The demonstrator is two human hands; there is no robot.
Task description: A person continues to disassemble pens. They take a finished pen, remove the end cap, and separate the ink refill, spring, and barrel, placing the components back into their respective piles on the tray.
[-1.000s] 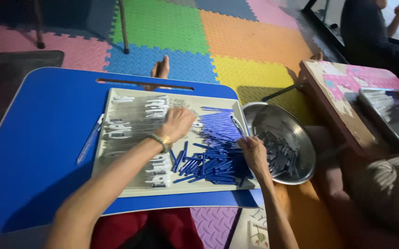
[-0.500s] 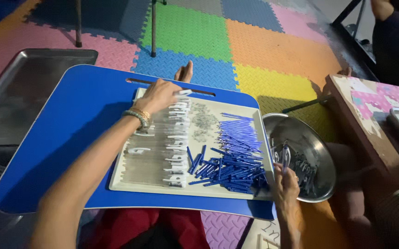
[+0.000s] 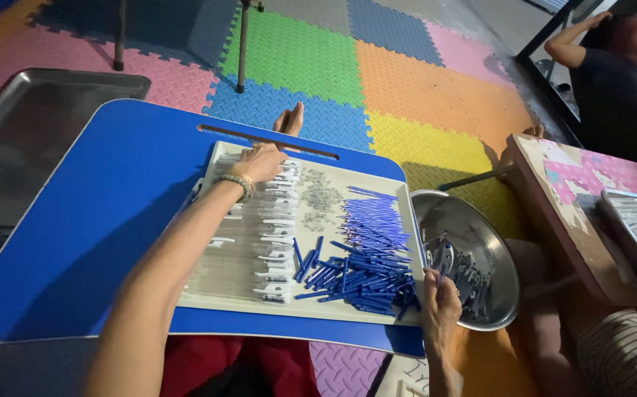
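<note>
A blue lap counter spans the person's knees, set low so both hands reach it without stretching. On it lies a cream tray that keeps the small parts sorted: clear tubes with white caps in a column just under and toward the body from the left hand, and a heap of blue sticks between the two hands. A round steel bowl sits off the counter's edge, right beside the right hand, handy for its small dark parts. The left grip lies flat and spread on the far end of the tubes, holding nothing. The right grip is curled at the tray's corner, touching the sticks; whether it pinches one cannot be told.
</note>
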